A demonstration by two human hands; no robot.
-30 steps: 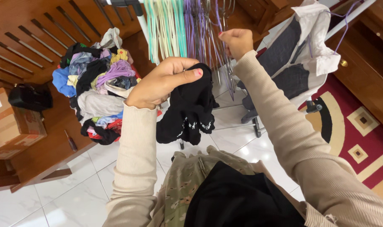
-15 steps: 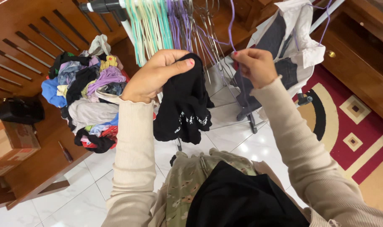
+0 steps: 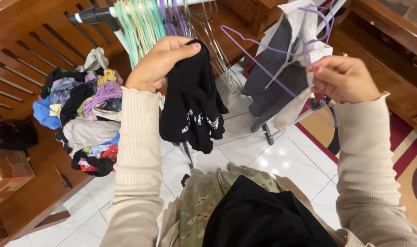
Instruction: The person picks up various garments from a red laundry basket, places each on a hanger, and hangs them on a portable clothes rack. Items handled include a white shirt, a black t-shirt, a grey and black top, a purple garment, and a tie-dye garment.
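We held the black garment (image 3: 192, 98) bunched in our left hand (image 3: 160, 61); at three o'clock, our right hand (image 3: 343, 77) pinched a purple hanger (image 3: 263, 64), apart; threading seemed due.

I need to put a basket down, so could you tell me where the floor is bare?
White tiles lie bare between the rack's foot and the red rug. The wooden bench is crowded by the clothes pile.

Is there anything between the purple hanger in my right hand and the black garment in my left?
Nothing visible. The purple hanger in the right hand and the black garment in the left hand are apart, with only open air over the white floor tiles between them.
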